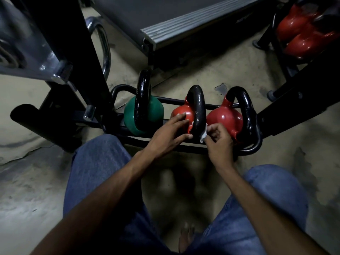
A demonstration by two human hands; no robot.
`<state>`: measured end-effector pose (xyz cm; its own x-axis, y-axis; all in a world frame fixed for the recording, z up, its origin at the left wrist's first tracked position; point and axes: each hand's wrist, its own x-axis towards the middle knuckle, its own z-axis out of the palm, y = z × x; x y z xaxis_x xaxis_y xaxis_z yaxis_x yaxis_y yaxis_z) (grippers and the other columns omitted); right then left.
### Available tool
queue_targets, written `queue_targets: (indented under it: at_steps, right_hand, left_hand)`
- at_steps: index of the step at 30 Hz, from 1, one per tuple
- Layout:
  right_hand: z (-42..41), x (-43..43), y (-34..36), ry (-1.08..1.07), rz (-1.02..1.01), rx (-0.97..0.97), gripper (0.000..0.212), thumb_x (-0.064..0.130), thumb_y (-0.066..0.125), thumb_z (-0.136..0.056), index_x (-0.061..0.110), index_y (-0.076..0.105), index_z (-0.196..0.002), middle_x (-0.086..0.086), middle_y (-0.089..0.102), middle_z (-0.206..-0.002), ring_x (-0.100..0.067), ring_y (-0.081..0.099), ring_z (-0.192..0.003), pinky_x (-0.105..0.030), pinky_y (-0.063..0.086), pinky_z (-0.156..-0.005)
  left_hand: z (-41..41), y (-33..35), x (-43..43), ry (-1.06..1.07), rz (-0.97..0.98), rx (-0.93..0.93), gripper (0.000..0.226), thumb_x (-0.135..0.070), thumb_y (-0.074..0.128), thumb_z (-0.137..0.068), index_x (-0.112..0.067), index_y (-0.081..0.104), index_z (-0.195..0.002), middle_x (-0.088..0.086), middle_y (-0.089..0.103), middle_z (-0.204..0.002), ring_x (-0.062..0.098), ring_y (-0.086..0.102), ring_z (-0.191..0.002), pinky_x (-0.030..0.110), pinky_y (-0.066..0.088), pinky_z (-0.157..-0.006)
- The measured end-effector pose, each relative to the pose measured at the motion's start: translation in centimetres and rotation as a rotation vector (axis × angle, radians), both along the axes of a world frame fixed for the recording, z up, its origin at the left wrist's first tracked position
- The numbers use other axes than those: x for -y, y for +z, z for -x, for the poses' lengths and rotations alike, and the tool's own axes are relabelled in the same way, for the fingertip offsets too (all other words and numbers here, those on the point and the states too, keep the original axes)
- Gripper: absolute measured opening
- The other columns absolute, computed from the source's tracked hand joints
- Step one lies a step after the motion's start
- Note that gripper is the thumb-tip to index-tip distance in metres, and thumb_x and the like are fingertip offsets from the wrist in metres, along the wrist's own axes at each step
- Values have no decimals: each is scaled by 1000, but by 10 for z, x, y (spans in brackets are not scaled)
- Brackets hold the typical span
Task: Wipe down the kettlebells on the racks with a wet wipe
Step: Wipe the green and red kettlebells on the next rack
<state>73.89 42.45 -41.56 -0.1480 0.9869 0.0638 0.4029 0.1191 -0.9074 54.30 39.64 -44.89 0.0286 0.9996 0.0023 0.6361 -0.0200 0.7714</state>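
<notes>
So, wet wipe point(203, 135): the right hand point(219, 139) is pinching it against the middle kettlebell point(181, 115) handle, in the rack's point(254, 147) middle.
left hand point(170, 132): its spread fingers are steadying the red ball.
doing it well: going slowly, rubbing all around the handle.

So there's a green bell point(157, 111) left of centre, then a middle red bell point(181, 113) and a right red bell point(224, 118), both glossy, and all three have black handles. The rack point(256, 142) is black too. The wipe point(203, 135) is white. The jeans point(95, 162) along the bottom are faded blue. The floor point(184, 83) is blotchy beige with dark stains. Upper right has more red bells point(298, 34). The deck point(184, 28) up top has a grey ribbed edge.
</notes>
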Motion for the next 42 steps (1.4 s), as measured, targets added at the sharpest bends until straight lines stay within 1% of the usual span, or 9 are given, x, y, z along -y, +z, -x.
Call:
queue_targets:
  at_steps: [3,9,14,23,28,30,36,39,42]
  right_hand:
    - [-1,-23,10,87,303,-220,18,8,65,-99,17,66,-115,5,74,-90,-6,65,-71,-20,48,-60]
    - [6,-64,26,433,579,-137,26,8,44,-106,10,70,-110,-3,69,-72,-12,39,-45,-31,37,-50]
    - [3,-71,42,552,696,-83,27,4,40,-107,10,66,-111,2,70,-73,-12,49,-54,-29,39,-53]
    - [0,-60,17,370,541,-93,33,7,45,-103,12,66,-127,-6,73,-89,-17,57,-70,-29,42,-53]
    - [4,-29,6,198,319,-198,19,9,53,-103,4,70,-109,2,77,-93,-3,70,-84,-15,51,-73]
    - [6,-28,4,171,294,-199,18,7,54,-102,1,70,-107,4,75,-89,0,67,-78,-14,49,-71]
    - [22,-56,26,55,538,-341,29,4,44,-98,-3,67,-114,-14,74,-95,-26,67,-87,-37,53,-78]
    - [36,-76,43,25,803,-606,35,2,41,-98,-7,64,-122,-22,76,-110,-29,74,-93,-41,61,-89]
    - [55,-96,61,-62,942,-758,31,0,34,-102,-13,57,-119,-29,73,-105,-31,77,-85,-41,65,-76]
  left_hand:
    - [0,2,0,-15,12,10,67,-51,64,-96,-26,44,-155,-11,23,-169,15,23,-155,51,29,-124]
    - [-1,10,2,-19,18,29,38,-45,71,-94,-14,64,-115,-3,29,-168,17,28,-153,43,34,-120]
    - [-2,20,3,-27,49,51,70,-45,71,-94,-25,44,-156,-3,29,-168,16,26,-154,44,30,-124]
    - [0,14,-1,4,68,66,72,-50,73,-90,-22,49,-152,-6,33,-166,15,35,-150,47,40,-118]
    - [0,12,-4,11,85,44,84,-73,59,-79,-28,53,-150,-8,34,-165,15,35,-150,48,43,-116]
    - [-2,13,-4,11,85,55,83,-72,61,-80,-28,54,-149,-6,34,-165,15,35,-150,48,42,-117]
    - [-1,15,-3,0,74,66,74,-63,67,-87,-24,55,-148,-5,35,-165,16,36,-149,48,40,-118]
    - [-1,13,-3,1,81,68,76,-60,68,-88,-20,52,-151,-6,33,-166,18,35,-150,50,41,-117]
    - [0,13,-4,25,89,68,86,-72,62,-81,-22,53,-150,-7,33,-165,18,36,-149,50,44,-115]
